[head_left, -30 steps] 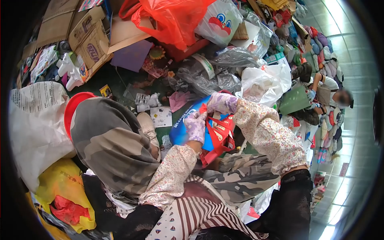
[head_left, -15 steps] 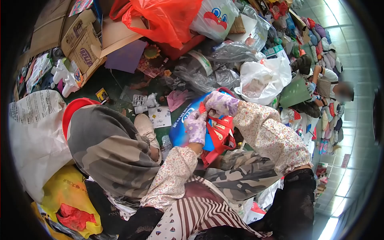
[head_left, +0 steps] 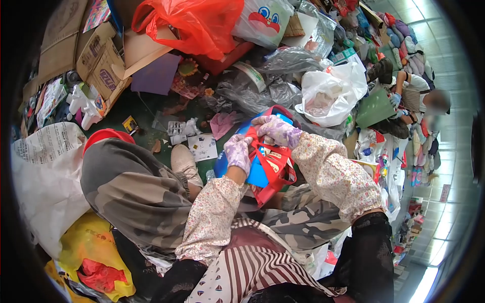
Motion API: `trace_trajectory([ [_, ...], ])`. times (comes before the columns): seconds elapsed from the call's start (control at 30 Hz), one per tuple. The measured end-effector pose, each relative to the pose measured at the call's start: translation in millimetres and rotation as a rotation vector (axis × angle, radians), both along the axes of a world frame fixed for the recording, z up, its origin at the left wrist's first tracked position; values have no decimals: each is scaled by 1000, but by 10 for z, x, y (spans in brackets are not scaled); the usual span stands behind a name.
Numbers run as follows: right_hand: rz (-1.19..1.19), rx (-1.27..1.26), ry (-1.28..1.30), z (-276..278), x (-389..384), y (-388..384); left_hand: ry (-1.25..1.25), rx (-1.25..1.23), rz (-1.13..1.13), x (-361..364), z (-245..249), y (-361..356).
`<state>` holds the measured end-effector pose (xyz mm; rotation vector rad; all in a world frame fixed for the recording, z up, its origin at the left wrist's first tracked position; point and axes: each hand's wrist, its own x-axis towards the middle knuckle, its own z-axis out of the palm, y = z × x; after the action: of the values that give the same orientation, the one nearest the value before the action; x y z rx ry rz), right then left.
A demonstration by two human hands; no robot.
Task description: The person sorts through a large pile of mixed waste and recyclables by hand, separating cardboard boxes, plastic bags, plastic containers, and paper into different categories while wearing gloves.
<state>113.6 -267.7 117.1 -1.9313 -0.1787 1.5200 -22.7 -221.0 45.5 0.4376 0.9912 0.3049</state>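
Note:
My left hand (head_left: 239,153), in a white glove with purple print, is closed at the left edge of a red strap (head_left: 275,160) on a bag. My right hand (head_left: 277,131), gloved alike, pinches the top of the same red material. The two hands are close together, with a small gap between them. Below them lies a blue item (head_left: 256,170) with red trim, between my legs. Both hands cover part of it.
Crumpled clear plastic (head_left: 283,91) and a white plastic bag (head_left: 331,96) lie ahead. A red plastic bag (head_left: 194,25) is at the top, cardboard (head_left: 103,70) at the left. A white sack (head_left: 48,177) stands beside my knee. Another person (head_left: 417,96) sits at the right.
Both hands have shifted slightly left, still on the red material. The blue item has tilted, and less of its printed face shows. The view has turned a little.

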Motion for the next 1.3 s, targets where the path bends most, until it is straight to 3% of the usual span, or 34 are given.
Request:
trace_trajectory([
  [0.03, 0, 6, 0, -17, -2, 4, 0, 6, 0, 5, -24, -1],
  [0.1, 245, -120, -340, 27, -86, 89, 24, 14, -22, 12, -42, 14],
  [0.13, 245, -114, -341, 4, -120, 88, 24, 20, -21, 12, -58, 34],
  [0.17, 395, -53, -580, 10, -193, 75, 21, 50, -27, 3, -52, 55],
  [0.23, 466, 35, -867, 40, -312, 50, 16, 79, -33, -14, -35, 88],
  [0.27, 466, 36, -867, 22, -296, 10, 18, 81, -74, -30, -36, 105],
  [0.37, 229, 73, -499, 53, -206, -94, -13, 30, -140, -43, -12, 160],
  [0.47, 237, 100, -417, 12, -126, -138, -54, -44, -172, -59, -22, 166],
  [0.63, 238, 124, -393, -11, -132, -147, -116, -86, -152, -56, -217, 169],
  [0.73, 116, 77, -353, 20, -232, -193, -147, -122, -138, -37, -243, 173],
  [0.8, 279, 263, -757, -73, -302, -219, -132, -152, -134, -29, -266, 191],
  [0.83, 305, 246, -832, -97, -326, -260, -147, -170, -139, -23, -301, 199],
  [0.97, 317, 178, -836, -24, -365, -247, -150, -150, -143, -41, -227, 202],
  [1.03, 217, 148, -654, 53, -356, -231, -212, -144, -152, -54, -268, 193],
  [1.17, 208, 162, -632, -39, -273, -253, -333, -167, -193, -77, -309, 223],
  [1.3, 170, 117, -487, 20, -229, -221, -300, -211, -219, -44, -353, 268],
])
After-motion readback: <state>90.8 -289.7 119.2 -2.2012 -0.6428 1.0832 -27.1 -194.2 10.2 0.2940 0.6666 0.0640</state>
